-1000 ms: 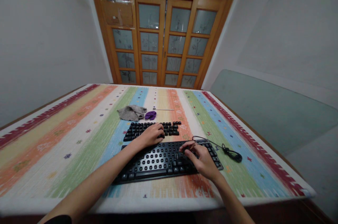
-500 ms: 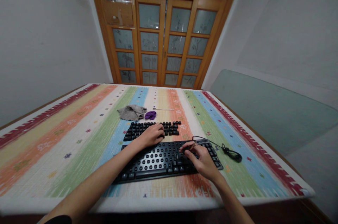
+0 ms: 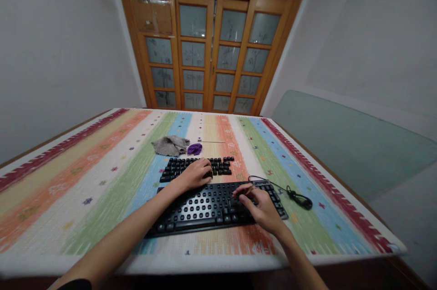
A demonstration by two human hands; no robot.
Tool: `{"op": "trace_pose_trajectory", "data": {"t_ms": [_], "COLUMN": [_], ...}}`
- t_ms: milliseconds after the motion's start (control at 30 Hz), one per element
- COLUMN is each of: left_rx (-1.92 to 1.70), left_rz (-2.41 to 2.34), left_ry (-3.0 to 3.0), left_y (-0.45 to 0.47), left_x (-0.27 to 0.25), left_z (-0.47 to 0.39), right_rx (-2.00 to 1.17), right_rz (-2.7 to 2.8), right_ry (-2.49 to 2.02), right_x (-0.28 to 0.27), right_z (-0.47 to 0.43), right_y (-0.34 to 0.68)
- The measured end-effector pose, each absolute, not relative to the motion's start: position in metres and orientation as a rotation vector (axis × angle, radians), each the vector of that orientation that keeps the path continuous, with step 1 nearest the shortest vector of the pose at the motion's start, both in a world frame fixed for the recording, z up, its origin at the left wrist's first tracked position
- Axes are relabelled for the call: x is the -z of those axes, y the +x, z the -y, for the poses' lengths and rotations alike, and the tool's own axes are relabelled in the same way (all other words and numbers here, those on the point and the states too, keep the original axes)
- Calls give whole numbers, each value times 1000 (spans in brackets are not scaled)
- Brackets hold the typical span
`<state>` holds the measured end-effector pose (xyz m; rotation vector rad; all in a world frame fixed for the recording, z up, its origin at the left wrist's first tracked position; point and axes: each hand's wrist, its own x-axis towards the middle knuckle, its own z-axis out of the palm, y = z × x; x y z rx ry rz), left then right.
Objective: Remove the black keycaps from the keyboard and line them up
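A black keyboard [image 3: 196, 225] lies near the table's front edge, many of its switches bare on the left and middle. Rows of loose black keycaps [image 3: 170, 171] are laid out just behind it. Over these rows is my left hand [image 3: 198, 173], fingers curled down around a dark keycap that they mostly cover. My right hand [image 3: 258, 202] hovers above the right part of the keyboard, thumb and fingers bent together in a pinch. Something thin and small seems to be at those fingertips, too unclear to name. Capped keys still sit under and beside that hand.
Behind the keycaps lie a grey cloth [image 3: 170, 145], a purple bundle [image 3: 194, 149] and a thin rod [image 3: 211, 141]. The coiled cable [image 3: 299, 198] rests right of the keyboard. A striped tablecloth [image 3: 112, 190] covers the table; wooden glass doors [image 3: 211, 53] stand beyond.
My left hand has shifted very slightly among the loose keycaps. The right hand stays almost where it was, and the keyboard has not moved.
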<state>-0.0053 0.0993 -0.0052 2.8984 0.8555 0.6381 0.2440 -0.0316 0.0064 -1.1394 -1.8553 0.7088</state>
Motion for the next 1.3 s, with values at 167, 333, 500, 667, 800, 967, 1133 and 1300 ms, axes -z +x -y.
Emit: {"op": "trace_pose_trajectory", "data": {"t_ms": [167,333,500,667,800,967,1133,1300], "left_rx": [-654,-559,-480,-487,-451,-435,-459,-452], "left_rz": [-849,-807,-759,-809,-841,-829,-836,-844], "left_ry": [2839,2775,2732,2729,2733,2687,2666,2676], "left_y": [-9,-14,-16,-13,-9,-5,-2,-2], "left_x": [-2,-7,-9,0,3,-4,-9,-10], "left_z": [-77,-42,-20,-15,-12,-9,-10,-9], "right_rx": [-712,-734,-691,-750,-797,-810,-727,-703], "right_rz": [1886,1936,1935,1871,1806,1785,1833,1868], "right_ry": [-1138,-1132,-1135,-1106,-1087,-1079,-1085,-1072], "right_x": [-6,-4,-4,-1,5,13,12,7], "right_z": [34,37,39,39,38,38,43,48], "right_y": [245,242,236,229,227,229,228,225]}}
